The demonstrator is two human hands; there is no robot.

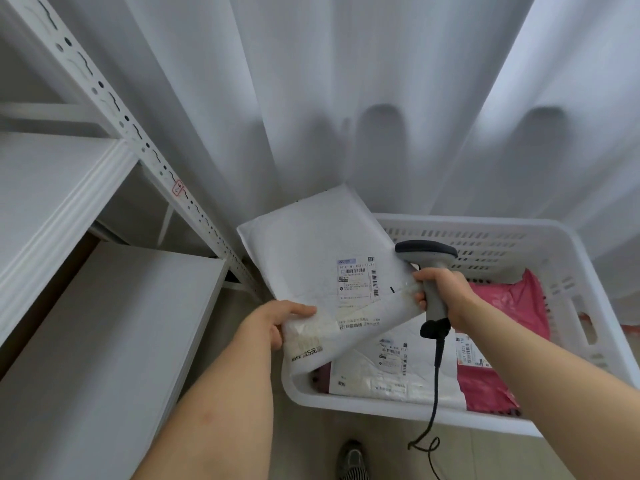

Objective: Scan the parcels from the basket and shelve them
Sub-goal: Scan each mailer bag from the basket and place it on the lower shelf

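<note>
Nearest, at the bottom edge: a shoe point(351, 459) on the pale floor, beside a loop of black cable point(433, 403) hanging from above.

Next, two bare forearms reaching forward. Left hand point(277, 322) pinching the near corner of a white padded envelope point(311, 258), thumb on top, other fingers curled out of sight underneath. Right hand point(446, 296) wrapped round the grey handle of a barcode scanner point(427, 258), fingers curled tight; fingertips also touching the envelope's right edge, whether pinching it or only steadying, cannot tell. Scanner head just above and right of the printed label point(356, 280), pointing leftward rather than squarely down at the barcode.

Envelope held tilted, label side up, over the left rim of a white plastic basket point(519, 237), clear of its contents. Inside the basket: another white parcel point(388, 368) with a label, and a pink plastic mailer point(502, 306) behind and to the right.

To the left, white metal shelving point(104, 306), boards bare as far as visible. Farthest back, a white curtain point(346, 98).

Likely step: scanning, parcel lifted and presented, not yet shelved. Next move probably calls for tilting the scanner head down onto the barcode, keeping the envelope flat enough to read, then swinging left to lay it on a shelf board. At least two parcels still in the basket, so plainly early or midway.
</note>
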